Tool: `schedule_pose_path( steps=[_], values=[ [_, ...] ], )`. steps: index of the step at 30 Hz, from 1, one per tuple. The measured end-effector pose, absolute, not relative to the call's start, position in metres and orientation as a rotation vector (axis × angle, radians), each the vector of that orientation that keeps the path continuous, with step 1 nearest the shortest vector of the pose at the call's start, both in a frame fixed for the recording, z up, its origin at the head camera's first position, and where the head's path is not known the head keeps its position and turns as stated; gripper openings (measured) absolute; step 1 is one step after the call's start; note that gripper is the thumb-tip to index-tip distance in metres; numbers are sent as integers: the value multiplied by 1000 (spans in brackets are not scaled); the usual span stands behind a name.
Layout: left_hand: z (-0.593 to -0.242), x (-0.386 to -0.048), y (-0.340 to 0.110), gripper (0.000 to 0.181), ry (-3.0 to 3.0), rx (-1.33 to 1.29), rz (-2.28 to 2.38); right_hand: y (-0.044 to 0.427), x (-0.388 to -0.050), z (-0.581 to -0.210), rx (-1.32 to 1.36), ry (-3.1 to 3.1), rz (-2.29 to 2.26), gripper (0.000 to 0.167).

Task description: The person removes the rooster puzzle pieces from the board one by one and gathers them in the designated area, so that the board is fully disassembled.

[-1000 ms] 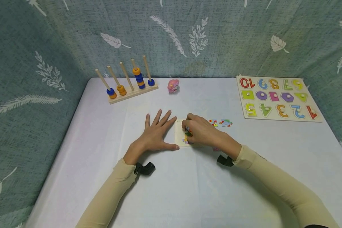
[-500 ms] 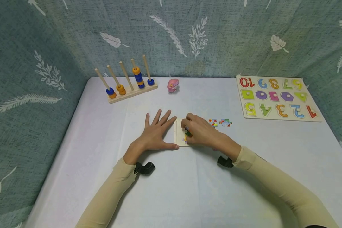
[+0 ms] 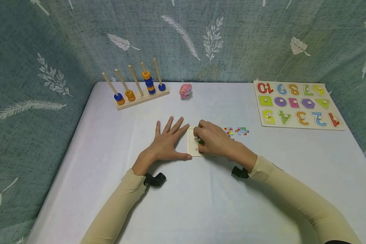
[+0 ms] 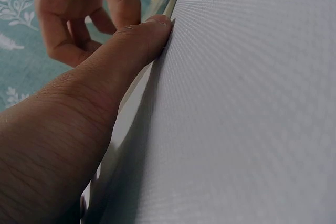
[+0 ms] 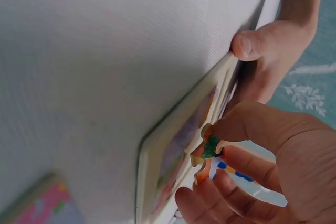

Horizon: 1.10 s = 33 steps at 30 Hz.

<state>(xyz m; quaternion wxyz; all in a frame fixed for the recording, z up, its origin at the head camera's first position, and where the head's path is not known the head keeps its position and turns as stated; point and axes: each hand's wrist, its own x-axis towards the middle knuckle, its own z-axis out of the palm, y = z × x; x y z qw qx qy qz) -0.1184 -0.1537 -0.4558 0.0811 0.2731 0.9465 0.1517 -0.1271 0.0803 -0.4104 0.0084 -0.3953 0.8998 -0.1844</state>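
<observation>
My right hand (image 3: pixel 215 139) pinches a small jigsaw piece (image 5: pixel 210 146) between thumb and fingers. The piece is green, orange and yellow, tilted on edge just over the puzzle tray (image 3: pixel 191 139). In the right wrist view, the pale tray rim (image 5: pixel 149 166) surrounds coloured pieces lying inside. From the head view, the right hand hides most of the tray. At the tray's left side lies my left hand (image 3: pixel 166 147), palm down with fingers spread. Its thumb (image 4: pixel 142 38) touches the tray's near corner.
Loose jigsaw pieces (image 3: pixel 242 131) lie right of the tray, partly behind the right hand. A wooden peg stacker (image 3: pixel 143 99) stands back left, a pink toy (image 3: pixel 185 91) back centre. The number puzzle board (image 3: pixel 302 105) lies at the back right.
The right hand stays over the tray, its fingers shifting slightly; less of the coloured piece shows beneath them in the head view. The left hand has not moved.
</observation>
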Motion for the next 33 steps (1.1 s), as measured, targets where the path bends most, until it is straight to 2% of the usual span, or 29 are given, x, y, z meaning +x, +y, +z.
schedule_pose_path(
  steps=[21,33],
  values=[
    [-456,-119,-153,115,2822,794,444,108,-134,-385,-1171,2853,-487,19],
    [-455,-119,-152,116,2824,801,441,124,-132,-382,-1133,2864,-422,25]
  ],
)
